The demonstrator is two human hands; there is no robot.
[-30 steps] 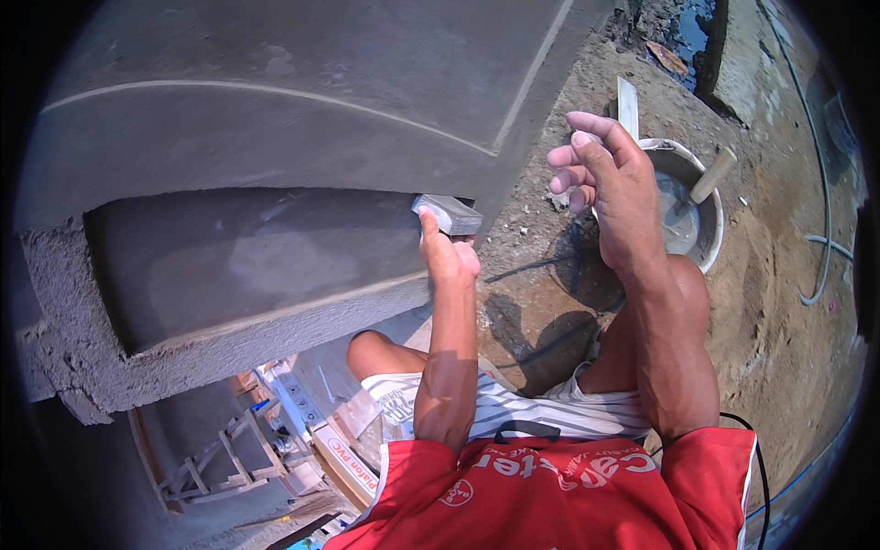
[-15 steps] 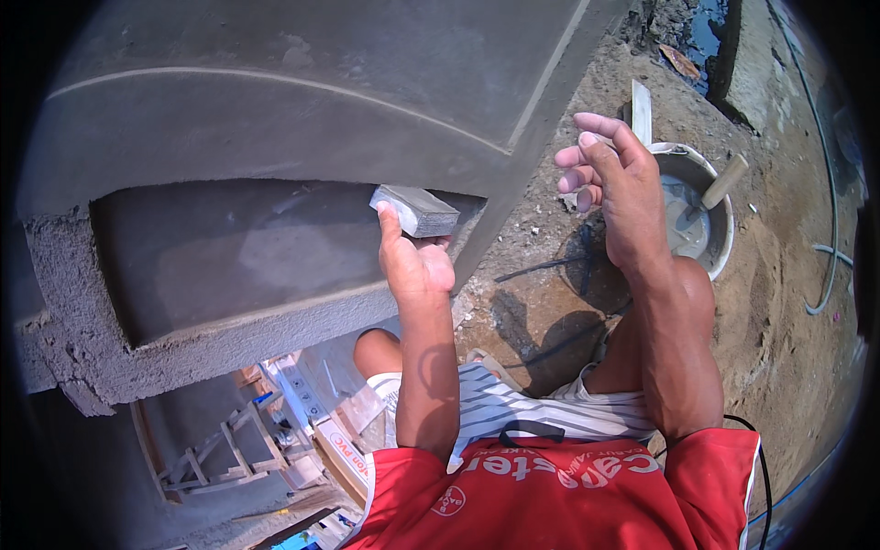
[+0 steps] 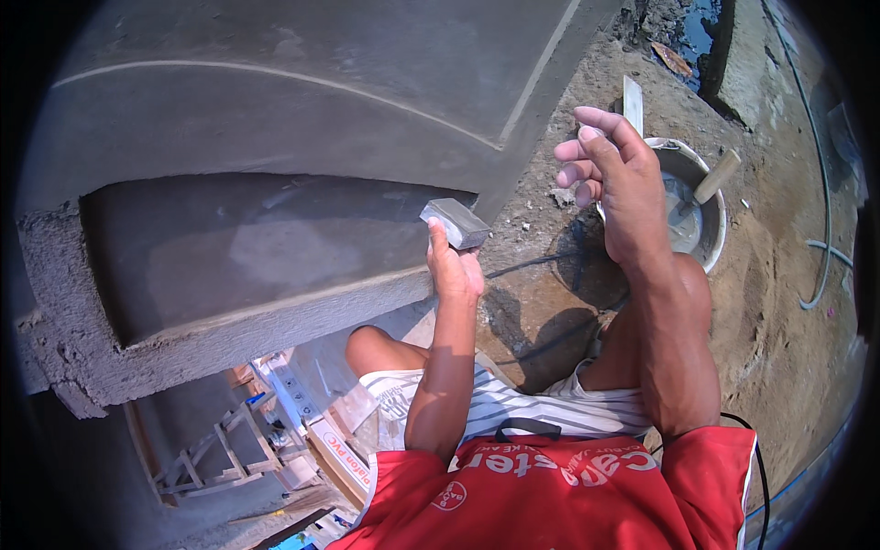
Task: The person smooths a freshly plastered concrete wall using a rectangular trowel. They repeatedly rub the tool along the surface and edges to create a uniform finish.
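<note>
My left hand [image 3: 455, 270] grips a grey rectangular block [image 3: 454, 223] by its left end and underside, at the right end of a recess [image 3: 202, 247] in the grey plastered surface. My right hand [image 3: 614, 192] is raised to the right, fingers loosely bent and apart, with nothing clearly held. Just beyond it a round bucket [image 3: 713, 234] holds grey, wet material and a tool with a wooden handle [image 3: 718, 175]. A pale flat strip [image 3: 632, 103] stands behind the bucket. A thin light line [image 3: 321, 80] curves across the plaster above the recess.
Rough concrete edging [image 3: 69, 275] frames the recess. Below left are wooden slats like a ladder [image 3: 234, 440] and long boards. Sandy ground [image 3: 770, 348] on the right carries a hose [image 3: 823, 229]. A concrete block [image 3: 747, 64] borders a dark water-filled gap at top right.
The block in my left hand moved left along the recess half a second ago, and is now back at the right end, slightly lower. My right hand has barely moved.
</note>
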